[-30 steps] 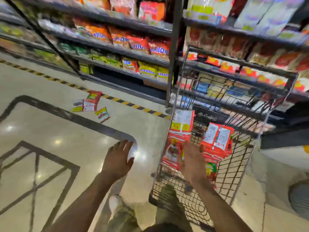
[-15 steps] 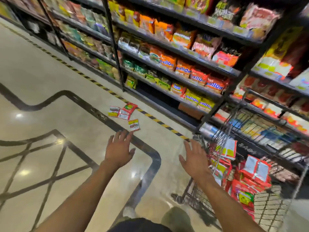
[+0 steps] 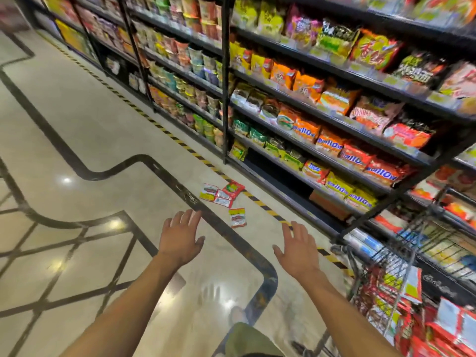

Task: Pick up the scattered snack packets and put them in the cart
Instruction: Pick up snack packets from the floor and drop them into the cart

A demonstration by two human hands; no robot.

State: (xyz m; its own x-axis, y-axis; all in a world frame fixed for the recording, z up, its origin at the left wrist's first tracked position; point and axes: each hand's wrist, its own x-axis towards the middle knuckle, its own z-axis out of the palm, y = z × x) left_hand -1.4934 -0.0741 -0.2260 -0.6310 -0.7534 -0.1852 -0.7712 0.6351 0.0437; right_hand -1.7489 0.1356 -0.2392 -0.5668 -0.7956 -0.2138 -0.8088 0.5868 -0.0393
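Both hands, left hand (image 3: 180, 238) and right hand (image 3: 298, 251), were spread flat, holding nothing. Small red and yellow snack packets (image 3: 221, 195) lay on the shiny floor ahead; the black wire cart (image 3: 386, 266) stood right.

both bare forearms reach forward, side by side and apart. the left hand (image 3: 180, 240) is held palm down with fingers straight and slightly spread, holding nothing. the right hand (image 3: 296, 249) matches it, fingers straight and fanned, thumb out to the left, also holding nothing.
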